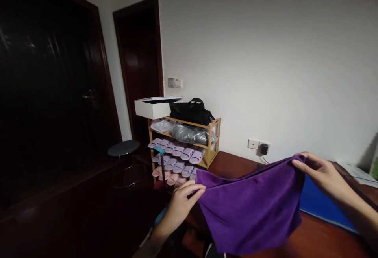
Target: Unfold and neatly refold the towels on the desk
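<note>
A purple cloth (251,211), folded double, hangs stretched between my two hands above the wooden table. My left hand (184,199) pinches its upper left corner between thumb and fingers. At the upper right corner, my right hand (320,171) grips the cloth the same way. The two layers part slightly along the top edge, and the lower edge hangs loose. Behind the cloth and under my right forearm lies a flat blue item (321,205) on the reddish-brown table (313,238).
Beyond the table, a wooden rack (214,148) holds several slippers (178,152), plastic-wrapped things, a black bag (190,111) and a white box (152,109). A round stool (124,148) stands left of it. A plug (264,149) sits in the wall socket. Dark doors are at left.
</note>
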A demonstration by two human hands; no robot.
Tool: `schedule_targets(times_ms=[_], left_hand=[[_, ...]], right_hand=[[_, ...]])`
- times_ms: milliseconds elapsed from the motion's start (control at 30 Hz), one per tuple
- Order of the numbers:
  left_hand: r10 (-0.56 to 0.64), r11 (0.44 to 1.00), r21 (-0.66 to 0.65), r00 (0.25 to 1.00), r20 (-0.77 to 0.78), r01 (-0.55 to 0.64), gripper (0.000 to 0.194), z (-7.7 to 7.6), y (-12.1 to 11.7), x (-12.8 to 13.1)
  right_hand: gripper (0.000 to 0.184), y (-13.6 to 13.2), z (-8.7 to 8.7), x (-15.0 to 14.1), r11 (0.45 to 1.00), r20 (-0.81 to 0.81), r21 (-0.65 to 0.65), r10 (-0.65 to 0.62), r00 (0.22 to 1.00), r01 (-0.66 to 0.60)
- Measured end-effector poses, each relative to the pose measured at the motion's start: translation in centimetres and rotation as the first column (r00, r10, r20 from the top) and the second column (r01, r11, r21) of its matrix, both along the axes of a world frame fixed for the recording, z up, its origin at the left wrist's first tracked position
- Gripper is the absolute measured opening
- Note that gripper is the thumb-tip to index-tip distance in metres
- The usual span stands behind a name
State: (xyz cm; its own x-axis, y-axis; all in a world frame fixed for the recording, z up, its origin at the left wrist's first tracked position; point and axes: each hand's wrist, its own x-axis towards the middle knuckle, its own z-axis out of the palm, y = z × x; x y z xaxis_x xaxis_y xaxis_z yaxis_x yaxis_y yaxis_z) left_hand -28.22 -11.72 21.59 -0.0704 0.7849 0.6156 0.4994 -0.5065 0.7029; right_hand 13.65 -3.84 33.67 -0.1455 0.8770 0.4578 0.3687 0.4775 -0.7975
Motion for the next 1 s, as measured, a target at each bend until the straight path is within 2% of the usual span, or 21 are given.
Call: schedule_targets(times_ms=[133,300,433,500,600,800,900,1000], left_hand=[[-0.009,1.000,0.011,0.997,-0.076,0.010,0.018,2.2,-1.8,1.0],[-0.138,0.989,-0.076,0.975,-0.173,0.127,0.012,3.8,-3.7,2.6],[-0.110,0.993,-0.053,0.976,-0.190,0.101,0.013,4.9,-4.6,3.8],[-0.098,0.995,-0.049,0.984,-0.146,0.091,0.016,5.2,-4.7,4.5],[-0.125,0.991,-0.039,0.992,0.027,0.126,0.023,5.6,-4.7,5.5],[-0.098,0.995,0.042,0.925,0.367,0.089,0.034,6.6,-4.6,7.2],[-0.110,0.994,0.043,0.912,0.396,0.101,0.039,7.9,-4.6,7.6],[-0.115,0.989,0.121,0.951,0.288,0.083,0.031,9.6,-4.7,7.7]], right_hand=[[0.049,-3.2,1.3,2.0,0.997,-0.058,-0.015,-0.071,0.996,0.070],[0.050,-6.4,2.3,3.9,0.997,-0.105,-0.048,-0.072,0.992,0.067],[0.049,-7.9,2.6,5.5,0.996,-0.093,-0.067,-0.071,0.993,0.064],[0.050,-8.5,2.6,6.2,0.994,-0.101,-0.067,-0.092,0.991,0.085],[0.052,-9.3,2.5,7.0,0.992,-0.149,-0.045,-0.125,0.981,0.120],[0.052,-10.4,1.3,8.3,0.991,-0.181,-0.047,-0.129,0.975,0.123],[0.052,-10.7,0.5,8.8,0.994,-0.224,-0.056,-0.100,0.969,0.090],[0.051,-10.9,-0.1,9.0,0.993,-0.284,-0.049,-0.120,0.951,0.111]])
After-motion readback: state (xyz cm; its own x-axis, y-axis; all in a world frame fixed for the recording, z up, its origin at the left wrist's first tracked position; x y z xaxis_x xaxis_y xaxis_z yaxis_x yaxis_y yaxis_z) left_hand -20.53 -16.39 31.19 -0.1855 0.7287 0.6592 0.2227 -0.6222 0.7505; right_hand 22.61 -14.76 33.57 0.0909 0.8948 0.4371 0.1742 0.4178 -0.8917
